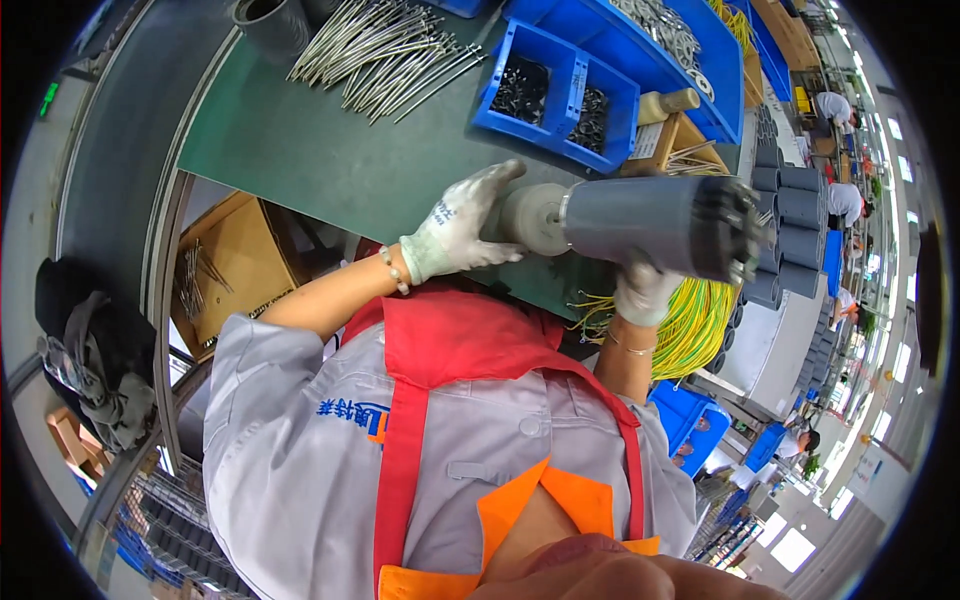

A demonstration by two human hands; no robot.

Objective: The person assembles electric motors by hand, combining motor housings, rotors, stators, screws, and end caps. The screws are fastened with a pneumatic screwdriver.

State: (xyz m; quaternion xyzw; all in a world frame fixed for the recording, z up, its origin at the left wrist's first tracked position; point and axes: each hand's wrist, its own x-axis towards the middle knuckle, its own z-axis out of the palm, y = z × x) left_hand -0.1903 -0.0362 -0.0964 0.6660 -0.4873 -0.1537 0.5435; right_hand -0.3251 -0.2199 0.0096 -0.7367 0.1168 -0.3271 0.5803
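Observation:
A dark grey cylinder (630,217) lies sideways in front of me, above the green bench top. Its right end is black with small parts standing out, smeared by motion. At its left end is a round beige disc-shaped piece (536,219). From below, my gloved right hand (645,288) grips the cylinder; its fingers are mostly hidden behind it. My gloved left hand (462,222) is open beside the beige piece, thumb and fingers spread toward it. Whether its fingertips touch that piece I cannot tell.
Long metal rods (385,50) are heaped on the green bench (290,140). Blue bins (512,127) of small black parts stand beyond the cylinder. Yellow-green wires (700,325) bundle at the right, near stacked grey cylinders (800,215). A cardboard box (235,265) sits at the left.

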